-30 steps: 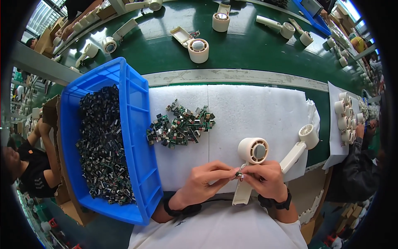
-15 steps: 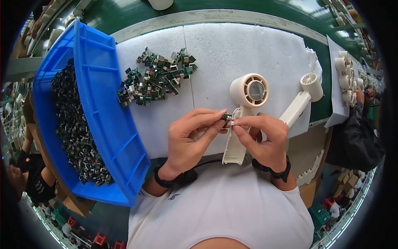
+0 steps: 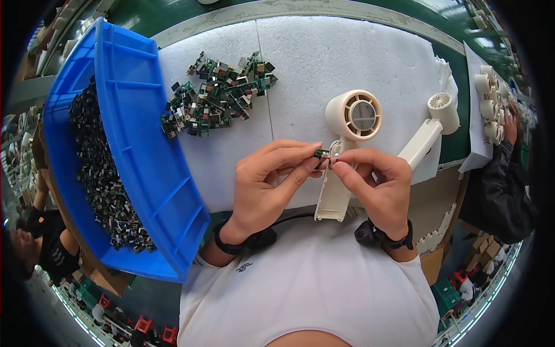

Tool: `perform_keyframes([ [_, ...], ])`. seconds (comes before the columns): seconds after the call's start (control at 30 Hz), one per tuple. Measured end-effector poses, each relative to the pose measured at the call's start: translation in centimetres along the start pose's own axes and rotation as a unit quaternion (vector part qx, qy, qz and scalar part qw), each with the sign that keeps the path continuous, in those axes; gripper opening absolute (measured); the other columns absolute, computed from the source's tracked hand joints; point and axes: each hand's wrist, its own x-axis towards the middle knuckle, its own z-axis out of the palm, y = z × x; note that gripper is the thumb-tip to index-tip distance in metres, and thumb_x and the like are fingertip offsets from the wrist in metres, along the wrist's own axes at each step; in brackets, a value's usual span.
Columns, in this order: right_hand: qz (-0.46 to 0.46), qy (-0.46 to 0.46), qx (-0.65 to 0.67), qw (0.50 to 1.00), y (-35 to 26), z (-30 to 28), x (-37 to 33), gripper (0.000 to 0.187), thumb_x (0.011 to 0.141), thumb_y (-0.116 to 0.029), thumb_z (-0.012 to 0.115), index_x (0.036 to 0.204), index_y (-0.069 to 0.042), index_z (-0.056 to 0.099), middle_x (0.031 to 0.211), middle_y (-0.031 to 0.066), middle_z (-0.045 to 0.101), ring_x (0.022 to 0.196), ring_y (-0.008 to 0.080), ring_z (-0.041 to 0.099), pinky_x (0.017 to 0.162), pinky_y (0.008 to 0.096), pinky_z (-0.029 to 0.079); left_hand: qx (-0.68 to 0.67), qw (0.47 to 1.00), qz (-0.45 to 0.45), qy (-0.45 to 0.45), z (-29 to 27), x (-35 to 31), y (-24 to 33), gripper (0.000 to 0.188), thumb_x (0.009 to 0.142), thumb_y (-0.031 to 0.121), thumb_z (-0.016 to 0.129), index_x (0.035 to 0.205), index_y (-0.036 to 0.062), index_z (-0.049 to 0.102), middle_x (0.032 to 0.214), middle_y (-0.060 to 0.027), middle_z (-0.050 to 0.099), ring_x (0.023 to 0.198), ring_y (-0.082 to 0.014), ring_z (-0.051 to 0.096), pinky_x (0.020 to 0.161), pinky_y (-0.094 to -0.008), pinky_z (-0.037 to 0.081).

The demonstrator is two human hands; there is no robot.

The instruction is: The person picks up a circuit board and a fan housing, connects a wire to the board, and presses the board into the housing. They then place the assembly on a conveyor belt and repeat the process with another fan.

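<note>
Fingertips of the left hand (image 3: 267, 184) and right hand (image 3: 376, 184) are pinching a small green circuit board (image 3: 321, 154) together near the foam pad's (image 3: 324, 52) front edge; steadying it squarely seems wise.

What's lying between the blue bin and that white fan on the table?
In the head view, a loose pile of small green circuit boards lies on the white foam mat between the blue bin and the white fan.

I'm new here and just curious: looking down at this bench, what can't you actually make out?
- Small green circuit board: pinched between left hand and right hand; fingertips cover most of it, too small for detail.
- Blue bin: its dark parts blur together; the far corner is cut by the rim.
- Cream fan housing: its handle passes behind the hands.
- Person's sleeve: distorted at the right edge.
</note>
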Motion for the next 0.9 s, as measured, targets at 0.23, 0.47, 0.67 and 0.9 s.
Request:
perform_keyframes([
  [0.23,-0.280,0.059,-0.283,0.915,-0.1,-0.5,1.1,0.020,0.079,0.002,0.080,0.098,-0.005,0.078,0.077,0.0011,0.066,0.060,0.0067,0.056,0.048,0.0225,0.038,-0.003,1.000,-0.002,-0.019,-0.1,0.1,-0.1,0.029,0.094,-0.014,0.061,0.121,-0.0061,0.069,0.118,-0.0187,0.066,0.103,-0.0245,0.071,0.088,-0.0352,0.064],
  [0.47,-0.305,0.044,-0.316,0.897,-0.4,-0.5,1.2,0.020,0.077,0.001,0.081,0.096,-0.007,0.078,0.083,0.0024,0.066,0.060,0.0109,0.059,0.048,0.0255,0.042,0.066,0.996,0.043,-0.035,-0.3,-0.1,-0.3,0.031,0.093,-0.016,0.062,0.121,-0.0058,0.069,0.118,-0.0185,0.066,0.103,-0.0244,0.071,0.089,-0.0349,0.063],
  [0.67,-0.290,0.050,-0.302,0.906,-0.2,-0.3,1.0,0.019,0.077,0.000,0.081,0.095,-0.006,0.078,0.083,0.0029,0.067,0.062,0.0114,0.061,0.048,0.0261,0.044,0.116,0.990,0.071,-0.035,-0.3,-0.3,-0.5,0.032,0.092,-0.017,0.062,0.121,-0.0056,0.070,0.117,-0.0182,0.067,0.102,-0.0235,0.072,0.089,-0.0338,0.064],
  [0.9,-0.331,0.034,-0.296,0.895,0.1,-0.8,1.5,0.018,0.077,0.000,0.081,0.094,-0.006,0.078,0.081,0.0032,0.067,0.061,0.0133,0.062,0.050,0.0268,0.046,0.144,0.985,0.096,-0.023,0.0,-0.1,-0.7,0.032,0.090,-0.017,0.064,0.118,-0.0042,0.072,0.113,-0.0174,0.069,0.097,-0.0224,0.073,0.084,-0.0320,0.063],
])
